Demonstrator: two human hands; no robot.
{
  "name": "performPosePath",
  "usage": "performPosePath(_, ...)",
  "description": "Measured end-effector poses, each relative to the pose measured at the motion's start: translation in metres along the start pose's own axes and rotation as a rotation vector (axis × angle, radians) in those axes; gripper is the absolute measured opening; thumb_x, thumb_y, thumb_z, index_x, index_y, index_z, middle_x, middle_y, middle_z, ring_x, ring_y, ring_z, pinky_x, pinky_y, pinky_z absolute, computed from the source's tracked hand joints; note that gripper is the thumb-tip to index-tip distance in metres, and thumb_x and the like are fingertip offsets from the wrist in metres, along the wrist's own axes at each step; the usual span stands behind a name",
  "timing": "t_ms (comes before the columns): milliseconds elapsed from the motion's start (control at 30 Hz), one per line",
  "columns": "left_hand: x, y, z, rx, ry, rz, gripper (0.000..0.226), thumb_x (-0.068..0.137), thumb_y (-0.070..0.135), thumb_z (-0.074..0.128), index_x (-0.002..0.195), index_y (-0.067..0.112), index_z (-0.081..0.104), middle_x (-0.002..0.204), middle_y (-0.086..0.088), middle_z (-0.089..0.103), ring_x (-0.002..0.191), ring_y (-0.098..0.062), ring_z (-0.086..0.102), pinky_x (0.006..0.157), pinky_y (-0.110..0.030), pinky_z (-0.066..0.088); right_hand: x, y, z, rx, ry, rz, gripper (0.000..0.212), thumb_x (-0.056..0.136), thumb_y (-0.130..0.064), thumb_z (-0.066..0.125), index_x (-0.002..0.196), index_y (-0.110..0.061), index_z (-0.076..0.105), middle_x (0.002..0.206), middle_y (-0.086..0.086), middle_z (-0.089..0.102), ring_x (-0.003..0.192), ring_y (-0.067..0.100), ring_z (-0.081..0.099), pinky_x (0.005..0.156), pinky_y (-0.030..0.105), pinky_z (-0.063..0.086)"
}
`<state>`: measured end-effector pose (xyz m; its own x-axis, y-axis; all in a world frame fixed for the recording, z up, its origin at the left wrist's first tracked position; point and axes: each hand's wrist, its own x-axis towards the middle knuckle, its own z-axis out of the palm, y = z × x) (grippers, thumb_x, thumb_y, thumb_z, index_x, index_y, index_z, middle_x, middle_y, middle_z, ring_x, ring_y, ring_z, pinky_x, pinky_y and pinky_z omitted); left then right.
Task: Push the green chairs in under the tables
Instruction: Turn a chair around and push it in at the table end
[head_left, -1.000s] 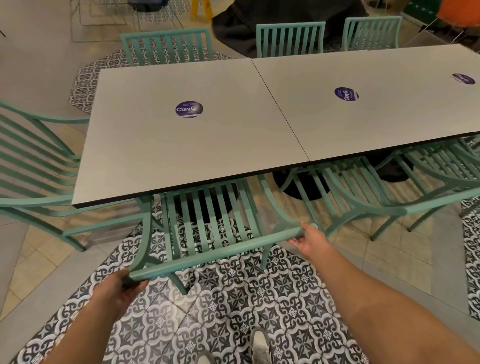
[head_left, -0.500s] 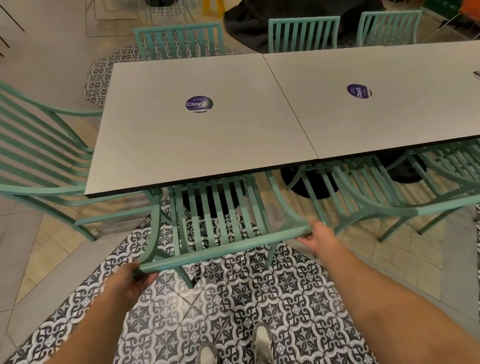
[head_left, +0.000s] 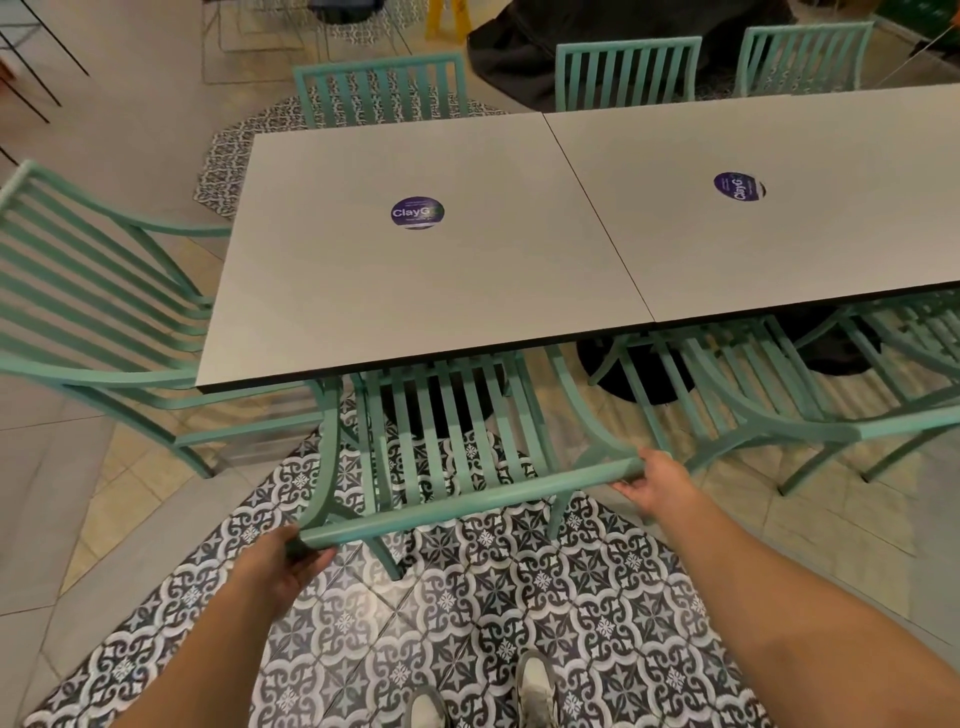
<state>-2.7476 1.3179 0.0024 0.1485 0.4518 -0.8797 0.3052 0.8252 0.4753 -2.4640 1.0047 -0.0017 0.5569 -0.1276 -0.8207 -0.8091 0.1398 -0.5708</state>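
Both ends of near green chair (head_left: 447, 452) top rail gripped: left hand (head_left: 283, 564) wrapped closed, right hand (head_left: 657, 483) loosely curled. Seat partly under table (head_left: 415, 291). Push evenly, straight, keeping armrests clear.

Both bare forearms reached forward and down from the lower edge of the view, spread well apart. The left hand (head_left: 283, 564) was curled closed, its fingers (head_left: 311, 558) wrapped under the end of what it held and the thumb on top. The right hand (head_left: 657, 483) sat higher and further forward, palm turned inward, its fingers (head_left: 631, 488) loosely bent.
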Motion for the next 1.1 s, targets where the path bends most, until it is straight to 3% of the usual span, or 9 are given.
performPosePath(200,0.004,0.009,-0.013,0.331,0.096,0.061,0.021,0.097,0.021,0.051,0.095,0.0,0.057,0.102,-0.02,0.055,0.084,-0.034,0.054,0.077,-0.046,0.049,0.001,-0.003,0.006,-0.474,0.261,-0.204,0.05,0.087,-0.026,0.056,0.129,-0.001,0.047,0.117,0.016,0.055,0.111,0.038,0.053,0.091,0.042,0.045)
performPosePath(300,0.003,0.017,-0.027,0.615,0.197,0.28,0.027,0.093,0.024,0.058,0.104,0.0,0.064,0.117,-0.021,0.059,0.091,-0.03,0.052,0.083,-0.04,0.044,-0.009,0.0,0.016,-0.941,0.307,-0.554,0.061,0.086,-0.034,0.053,0.14,-0.01,0.04,0.137,0.016,0.048,0.128,0.038,0.043,0.107,0.056,0.032)
performPosePath(367,-0.007,0.024,-0.04,0.793,0.245,0.429,0.034,0.094,0.028,0.059,0.117,0.004,0.062,0.121,-0.019,0.062,0.1,-0.031,0.057,0.09,-0.037,0.045,-0.017,0.003,0.035,-1.22,0.22,-0.821,0.058,0.09,-0.037,0.055,0.141,-0.014,0.041,0.145,0.013,0.043,0.136,0.032,0.035,0.113,0.057,0.019)
performPosePath(433,-0.016,0.031,-0.057,0.923,0.326,0.516,0.044,0.094,0.034,0.058,0.128,0.007,0.056,0.125,-0.018,0.062,0.104,-0.031,0.061,0.096,-0.038,0.047,-0.032,0.008,0.065,-1.308,0.013,-0.948,0.057,0.093,-0.038,0.054,0.142,-0.013,0.04,0.146,0.012,0.043,0.136,0.03,0.038,0.114,0.051,0.024)
performPosePath(533,-0.025,0.042,-0.086,1.026,0.433,0.562,0.049,0.094,0.034,0.057,0.135,0.008,0.051,0.131,-0.017,0.059,0.097,-0.027,0.063,0.09,-0.036,0.049,-0.055,0.025,0.11,-1.358,-0.292,-0.946,0.059,0.095,-0.037,0.053,0.146,-0.013,0.035,0.146,0.014,0.042,0.126,0.03,0.049,0.104,0.04,0.04)
performPosePath(700,-0.014,0.07,-0.14,1.135,0.525,0.588,0.047,0.091,0.034,0.056,0.133,0.014,0.053,0.134,-0.013,0.057,0.11,-0.029,0.06,0.097,-0.041,0.048,-0.099,0.074,0.164,-1.437,-0.525,-0.896,0.062,0.095,-0.043,0.051,0.149,-0.02,0.031,0.141,0.01,0.049,0.081,0.017,0.06,0.081,0.033,0.051)
performPosePath(733,-0.011,0.078,-0.149,1.17,0.537,0.61,0.045,0.092,0.032,0.055,0.132,0.013,0.054,0.134,-0.013,0.056,0.112,-0.029,0.059,0.097,-0.04,0.048,-0.107,0.085,0.179,-1.465,-0.552,-0.92,0.062,0.096,-0.042,0.05,0.149,-0.02,0.029,0.144,0.01,0.047,0.081,0.017,0.061,0.082,0.033,0.051)
performPosePath(867,-0.002,0.117,-0.177,1.368,0.579,0.776,0.042,0.094,0.033,0.051,0.132,0.017,0.054,0.132,-0.008,0.056,0.115,-0.026,0.056,0.096,-0.038,0.046,-0.145,0.118,0.245,-1.58,-0.62,-1.027,0.062,0.098,-0.042,0.047,0.151,-0.018,0.026,0.153,0.005,0.034,0.132,0.023,0.043,0.105,0.034,0.038)
performPosePath(1100,0.027,0.251,-0.285,1.6,0.608,1.034,0.039,0.09,0.036,0.05,0.123,0.018,0.06,0.124,-0.007,0.058,0.114,-0.029,0.054,0.093,-0.037,0.043,-0.244,0.224,0.415,-1.543,-0.737,-1.192,0.062,0.097,-0.042,0.05,0.149,-0.017,0.03,0.151,0.004,0.037,0.135,0.023,0.039,0.108,0.035,0.035)
